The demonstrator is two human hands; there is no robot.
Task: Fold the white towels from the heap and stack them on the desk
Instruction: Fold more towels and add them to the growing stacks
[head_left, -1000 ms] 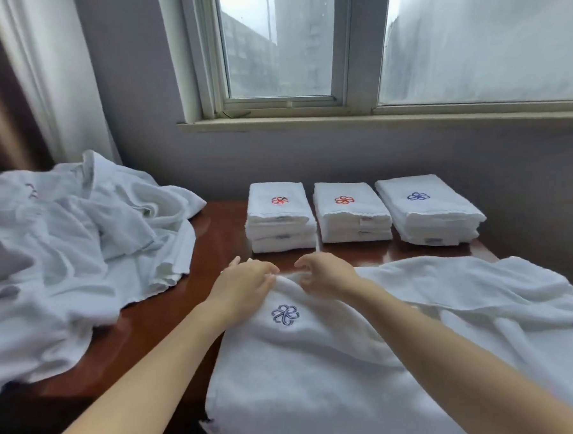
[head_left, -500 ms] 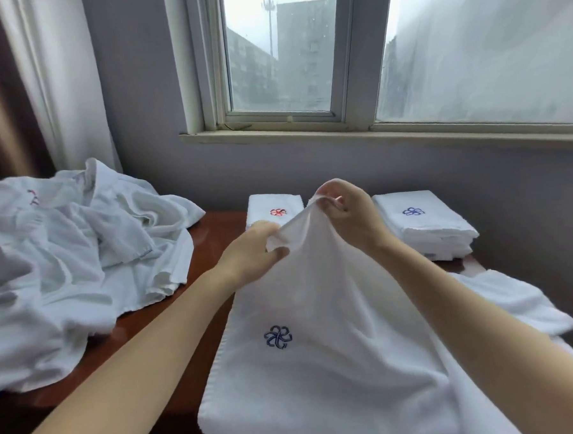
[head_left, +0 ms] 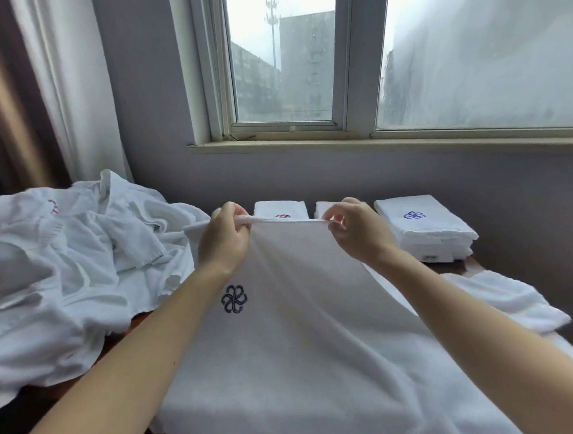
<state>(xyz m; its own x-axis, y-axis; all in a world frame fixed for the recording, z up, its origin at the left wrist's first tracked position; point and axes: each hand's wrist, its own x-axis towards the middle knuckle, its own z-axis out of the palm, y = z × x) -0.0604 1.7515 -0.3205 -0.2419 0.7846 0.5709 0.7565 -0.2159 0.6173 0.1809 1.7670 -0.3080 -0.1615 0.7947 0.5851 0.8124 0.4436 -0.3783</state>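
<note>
Pinching the towel's [head_left: 301, 332] far edge taut, the left hand [head_left: 225, 241] and right hand [head_left: 357, 234] lift it, likely squaring it for folding.

Bare left hand [head_left: 225, 243], bare right hand [head_left: 359, 233]. Slender fingers, rounded knuckles. Left forearm [head_left: 146, 350], right forearm [head_left: 466, 313] bare to frame edge.

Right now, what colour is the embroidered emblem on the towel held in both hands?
The emblem is dark blue on the white towel; head view.
</note>
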